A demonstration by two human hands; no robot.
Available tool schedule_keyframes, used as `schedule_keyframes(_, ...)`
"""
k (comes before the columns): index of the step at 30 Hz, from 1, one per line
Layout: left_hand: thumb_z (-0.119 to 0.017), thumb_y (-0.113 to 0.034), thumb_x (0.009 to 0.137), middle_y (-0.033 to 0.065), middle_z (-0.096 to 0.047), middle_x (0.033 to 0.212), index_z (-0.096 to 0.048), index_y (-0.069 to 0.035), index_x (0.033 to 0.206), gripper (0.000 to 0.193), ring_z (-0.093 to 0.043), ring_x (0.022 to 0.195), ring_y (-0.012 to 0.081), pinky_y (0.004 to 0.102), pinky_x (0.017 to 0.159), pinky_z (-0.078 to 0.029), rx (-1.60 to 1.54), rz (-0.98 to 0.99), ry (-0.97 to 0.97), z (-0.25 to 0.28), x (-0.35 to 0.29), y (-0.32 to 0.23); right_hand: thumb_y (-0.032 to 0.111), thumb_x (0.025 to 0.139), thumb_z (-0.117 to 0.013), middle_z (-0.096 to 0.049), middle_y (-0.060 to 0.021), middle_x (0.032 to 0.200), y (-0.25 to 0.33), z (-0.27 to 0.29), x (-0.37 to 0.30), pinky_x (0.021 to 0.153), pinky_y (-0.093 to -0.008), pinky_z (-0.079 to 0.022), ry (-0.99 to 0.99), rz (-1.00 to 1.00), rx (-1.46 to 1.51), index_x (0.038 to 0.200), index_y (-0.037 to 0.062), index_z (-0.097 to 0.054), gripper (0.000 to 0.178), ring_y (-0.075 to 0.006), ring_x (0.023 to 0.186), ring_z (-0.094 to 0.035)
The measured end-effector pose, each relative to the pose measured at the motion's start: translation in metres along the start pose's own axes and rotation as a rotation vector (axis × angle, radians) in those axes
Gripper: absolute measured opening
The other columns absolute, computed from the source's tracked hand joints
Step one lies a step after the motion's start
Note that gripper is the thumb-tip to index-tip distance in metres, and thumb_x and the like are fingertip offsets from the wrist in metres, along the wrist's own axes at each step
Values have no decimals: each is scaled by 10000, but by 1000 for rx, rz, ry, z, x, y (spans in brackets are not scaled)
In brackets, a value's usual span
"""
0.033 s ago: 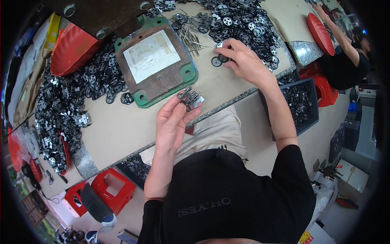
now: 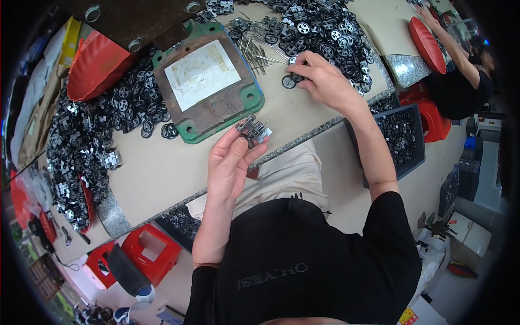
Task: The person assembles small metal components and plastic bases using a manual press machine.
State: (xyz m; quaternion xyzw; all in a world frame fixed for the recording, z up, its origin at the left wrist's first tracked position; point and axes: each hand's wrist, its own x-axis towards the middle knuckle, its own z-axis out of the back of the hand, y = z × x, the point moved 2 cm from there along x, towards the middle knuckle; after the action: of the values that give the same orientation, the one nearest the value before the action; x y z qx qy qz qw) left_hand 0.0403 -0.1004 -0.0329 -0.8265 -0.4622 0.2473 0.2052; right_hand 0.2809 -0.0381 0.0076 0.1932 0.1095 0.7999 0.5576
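Note:
My left hand [image 2: 230,157] pinches a small grey and black toy-car chassis [image 2: 254,130] above the table's front edge. A thin metal axle sticks up from the chassis, and a dark wheel shows by my thumb. Farther right, my right hand [image 2: 327,81] reaches down to the tabletop, its thumb and index finger closed about a small black toy wheel [image 2: 297,77]. Another black wheel [image 2: 288,82] lies just left of those fingertips. Behind them spreads a heap of black wheels with silver spokes [image 2: 325,38]. Loose metal axles [image 2: 252,51] lie left of that heap.
A green-edged metal press base [image 2: 211,108] with a white sheet stands left of centre. Chassis parts [image 2: 76,157] and a red scoop [image 2: 100,65] lie at the left. A grey crate of parts [image 2: 398,138] sits below the table at right. A co-worker's arm [image 2: 455,49] shows at upper right.

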Motion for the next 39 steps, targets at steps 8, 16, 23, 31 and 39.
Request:
schedule_keyframes(8, -487, -58, 906, 150, -593, 1071, -481, 25, 1204, 309, -596, 987, 299, 338, 848, -520, -14, -16, -4, 0, 0, 0, 52, 693, -671, -593, -86, 768, 23, -7, -6, 657, -337, -483, -159, 128, 82, 848, 30, -620, 166, -253, 711, -588)
schedule_keyframes(16, -490, -55, 905, 147, -596, 1063, -488, 26, 1196, 302, -601, 971, 290, 343, 841, -521, 9, -21, -26, 2, -1, -1, 77, 703, -625, -504, -92, 872, 64, -31, -39, 677, -335, -465, -98, 118, -186, 864, -8, -539, 201, -244, 817, -518)
schedule_keyframes(23, -491, -55, 905, 138, -599, 1056, -503, 29, 1182, 290, -605, 957, 281, 348, 827, -525, 9, -24, -19, 0, -2, -1, 33, 680, -549, -548, -79, 864, 49, -32, -27, 657, -308, -471, -189, 147, -137, 901, 1, -563, 223, -214, 762, -531)
schedule_keyframes(31, -493, -68, 907, 138, -598, 1056, -502, 28, 1182, 291, -605, 956, 280, 340, 824, -526, 14, -31, -37, 3, -5, -3, -18, 682, -617, -618, -105, 941, 72, -42, -37, 648, -301, -485, -257, 283, -215, 982, 10, -612, 301, -229, 722, -558)
schedule_keyframes(39, -498, -69, 904, 142, -599, 1046, -505, 30, 1176, 289, -605, 957, 282, 339, 824, -527, 11, -38, -44, 6, -8, -4, 12, 717, -630, -583, -119, 952, 47, -21, -24, 745, -350, -450, -66, 83, 189, 1034, 5, -584, 321, -284, 852, -535)
